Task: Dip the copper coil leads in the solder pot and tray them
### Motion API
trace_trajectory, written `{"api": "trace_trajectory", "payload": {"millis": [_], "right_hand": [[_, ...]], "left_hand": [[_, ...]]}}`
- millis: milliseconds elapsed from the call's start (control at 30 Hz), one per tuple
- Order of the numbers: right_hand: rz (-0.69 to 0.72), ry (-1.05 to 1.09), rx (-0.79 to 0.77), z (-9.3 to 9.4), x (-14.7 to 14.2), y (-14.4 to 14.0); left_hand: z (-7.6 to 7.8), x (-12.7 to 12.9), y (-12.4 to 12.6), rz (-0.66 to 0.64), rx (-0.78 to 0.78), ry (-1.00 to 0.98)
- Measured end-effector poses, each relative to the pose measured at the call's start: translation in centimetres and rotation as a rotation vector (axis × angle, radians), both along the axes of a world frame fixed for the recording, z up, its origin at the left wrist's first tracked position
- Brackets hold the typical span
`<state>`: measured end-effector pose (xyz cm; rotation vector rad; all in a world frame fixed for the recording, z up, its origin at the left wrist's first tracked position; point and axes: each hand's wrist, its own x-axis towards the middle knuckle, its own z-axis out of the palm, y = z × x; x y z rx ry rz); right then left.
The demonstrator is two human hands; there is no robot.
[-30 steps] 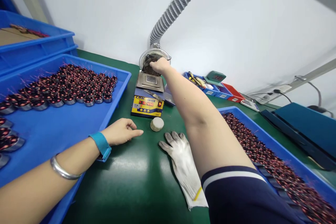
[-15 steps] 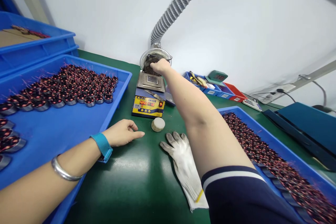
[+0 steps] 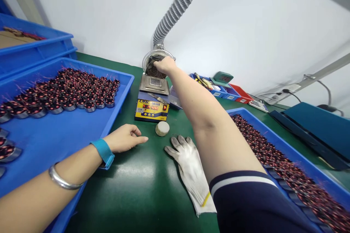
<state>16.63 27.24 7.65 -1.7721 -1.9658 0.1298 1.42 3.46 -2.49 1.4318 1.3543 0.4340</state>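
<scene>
- The right hand (image 3: 164, 66) reaches to the round fan guard (image 3: 153, 66) at upper centre, where the grey hose (image 3: 179, 2) ends above the solder pot (image 3: 153, 98); its grip rests on the rim, closure unclear.
- A steady push from the rim, wrist clear of the pot, would suit.
- The left hand (image 3: 124, 139) lies loosely open on the green surface (image 3: 136, 189), holding nothing, near the white glove (image 3: 191, 173).
</scene>
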Motion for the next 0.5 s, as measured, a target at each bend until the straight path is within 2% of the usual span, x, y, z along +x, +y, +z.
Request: {"api": "trace_trajectory", "payload": {"millis": [267, 500], "right_hand": [[0.013, -0.055, -0.01, -0.5, -0.7, -1.9], [0.016, -0.07, -0.001, -0.6, -1.1, -2.5]], "left_hand": [[-0.1, -0.1, 0.1, -0.026, 0.0, 0.024], [-0.1, 0.0, 0.0, -0.019, 0.009, 0.018]]}}
